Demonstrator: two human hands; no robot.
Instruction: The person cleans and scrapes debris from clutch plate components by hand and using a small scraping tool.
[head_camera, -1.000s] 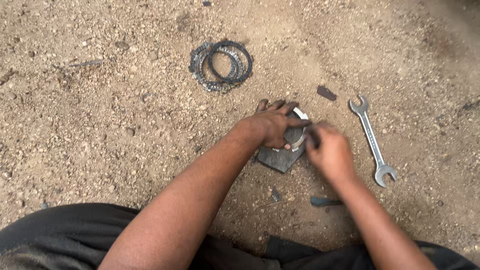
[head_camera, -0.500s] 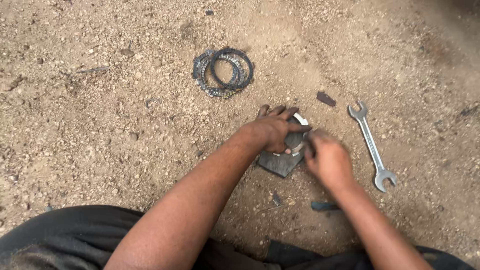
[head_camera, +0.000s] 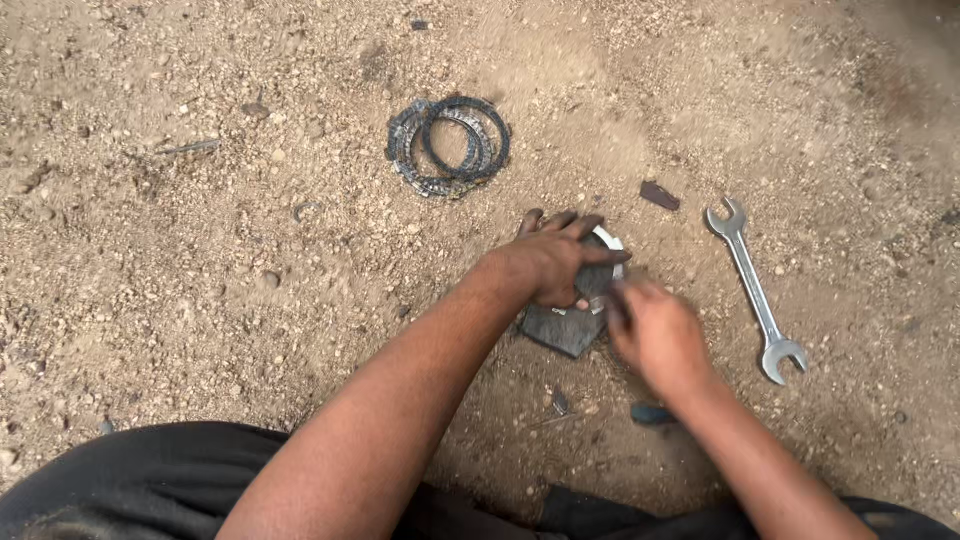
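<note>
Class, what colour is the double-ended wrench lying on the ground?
Silver-grey metal: the wrench shows clearly in the head view, lying on sandy ground beside the right hand.

Outdoor dirt ground (head_camera: 200, 250), sandy brown, strewn with small pebbles and grit. Flat, even daylight, soft shadows. No walls, furniture or windows in view.

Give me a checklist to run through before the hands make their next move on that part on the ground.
1. Left hand pressing on the round metal part: ok.
2. Right hand at the part's edge: ok, though blurred.
3. Right hand's grip on any tool: cannot tell.
4. Dark flat piece lies under the part: ok.
5. Wrench lying free to the right: ok.
6. Stack of rings apart from the hands: ok.
</note>
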